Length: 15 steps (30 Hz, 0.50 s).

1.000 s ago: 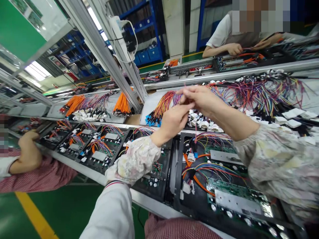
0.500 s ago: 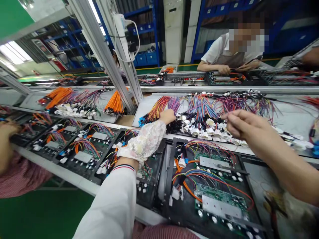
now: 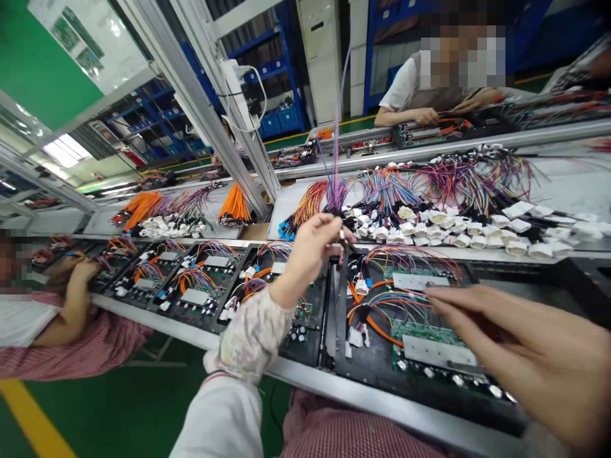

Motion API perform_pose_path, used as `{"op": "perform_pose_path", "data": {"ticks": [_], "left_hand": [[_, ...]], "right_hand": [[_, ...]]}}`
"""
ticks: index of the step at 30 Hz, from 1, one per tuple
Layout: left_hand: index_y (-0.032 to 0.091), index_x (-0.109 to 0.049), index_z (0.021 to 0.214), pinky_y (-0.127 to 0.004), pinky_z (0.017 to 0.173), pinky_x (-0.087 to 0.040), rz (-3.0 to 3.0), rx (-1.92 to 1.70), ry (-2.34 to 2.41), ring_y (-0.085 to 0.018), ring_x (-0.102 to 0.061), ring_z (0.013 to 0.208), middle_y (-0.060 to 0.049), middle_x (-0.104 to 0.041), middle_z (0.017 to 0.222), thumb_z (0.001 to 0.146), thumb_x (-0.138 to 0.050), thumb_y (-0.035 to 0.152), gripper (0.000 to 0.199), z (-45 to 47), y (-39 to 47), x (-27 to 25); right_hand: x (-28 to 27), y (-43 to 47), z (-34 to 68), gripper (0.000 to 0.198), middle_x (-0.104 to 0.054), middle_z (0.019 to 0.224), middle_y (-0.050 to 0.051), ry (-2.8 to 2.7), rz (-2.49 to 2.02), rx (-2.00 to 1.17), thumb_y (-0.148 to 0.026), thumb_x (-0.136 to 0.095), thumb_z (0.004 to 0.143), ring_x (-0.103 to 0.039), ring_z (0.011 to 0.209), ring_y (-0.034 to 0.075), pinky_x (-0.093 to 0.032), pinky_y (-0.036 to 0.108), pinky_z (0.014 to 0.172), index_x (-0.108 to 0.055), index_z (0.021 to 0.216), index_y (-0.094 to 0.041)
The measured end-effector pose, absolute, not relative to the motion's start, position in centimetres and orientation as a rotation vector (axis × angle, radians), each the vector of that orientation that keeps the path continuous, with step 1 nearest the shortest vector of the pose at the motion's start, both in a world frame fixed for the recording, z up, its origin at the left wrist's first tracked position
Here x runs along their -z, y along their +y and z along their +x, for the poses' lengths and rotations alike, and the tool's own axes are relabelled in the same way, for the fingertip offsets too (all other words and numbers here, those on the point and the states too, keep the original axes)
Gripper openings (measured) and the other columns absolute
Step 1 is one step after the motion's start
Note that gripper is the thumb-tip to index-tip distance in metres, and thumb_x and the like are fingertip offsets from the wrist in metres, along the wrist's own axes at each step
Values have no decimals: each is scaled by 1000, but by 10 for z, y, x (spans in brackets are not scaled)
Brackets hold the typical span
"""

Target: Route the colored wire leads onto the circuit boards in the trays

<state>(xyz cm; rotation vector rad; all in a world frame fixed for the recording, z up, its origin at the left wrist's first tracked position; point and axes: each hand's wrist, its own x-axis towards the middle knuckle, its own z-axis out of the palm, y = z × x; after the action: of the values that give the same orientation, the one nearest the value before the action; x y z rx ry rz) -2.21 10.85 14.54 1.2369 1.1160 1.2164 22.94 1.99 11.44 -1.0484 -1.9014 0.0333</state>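
My left hand (image 3: 305, 254), in a floral sleeve cover, pinches a wire harness (image 3: 337, 152) above the bench. Its thin purple wires stand up from the fingers, and a small connector end shows by the fingertips. Behind it lie bundles of coloured wires (image 3: 387, 191) with white connectors. My right hand (image 3: 525, 350) is over the near black tray (image 3: 372, 375), thumb and forefinger close together. What they hold, if anything, is too blurred to make out. Inside that tray are green circuit boards (image 3: 422, 331) with metal plates and orange cables.
More black trays with boards (image 3: 195, 296) line the bench to the left, where a co-worker's arm (image 3: 76, 292) rests. Orange cable bundles (image 3: 235, 203) lie beside a metal post (image 3: 205, 108). Across the line sits another person (image 3: 405, 102).
My left hand has come back from the wire bundles, lifting a harness with purple wires. My right hand has moved down and nearer, over the tray. The view has shifted.
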Motion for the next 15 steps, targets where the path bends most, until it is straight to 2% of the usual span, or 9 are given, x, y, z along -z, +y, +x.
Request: {"op": "perform_pose_path", "data": {"ticks": [4, 10, 15], "left_hand": [[20, -50, 88, -17, 51, -52, 940, -1329, 801, -16, -74, 71, 1, -70, 74, 79, -79, 38, 35, 21, 46, -128], [18, -57, 91, -23, 62, -61, 779, -1379, 780, -20, -75, 90, -1, -74, 85, 75, -84, 33, 35, 44, 25, -113], [16, -63, 86, -23, 62, -63, 783, -1375, 793, -20, -75, 90, -2, -74, 86, 72, -86, 30, 30, 52, 23, -110]], "right_hand": [[-116, -2, 202, 10, -76, 84, -1, -1865, -973, 41, -16, -65, 92, -71, 71, 12, -54, 23, 70, -70, 98, -22], [-92, -24, 199, 11, -73, 97, 3, -1763, -999, -264, -14, -63, 92, -71, 88, 15, -56, 27, 77, -69, 96, -22], [-79, -34, 206, 17, -72, 86, 0, -1674, -1116, -91, -11, -67, 88, -68, 73, 12, -52, 25, 67, -69, 101, -22]]}}
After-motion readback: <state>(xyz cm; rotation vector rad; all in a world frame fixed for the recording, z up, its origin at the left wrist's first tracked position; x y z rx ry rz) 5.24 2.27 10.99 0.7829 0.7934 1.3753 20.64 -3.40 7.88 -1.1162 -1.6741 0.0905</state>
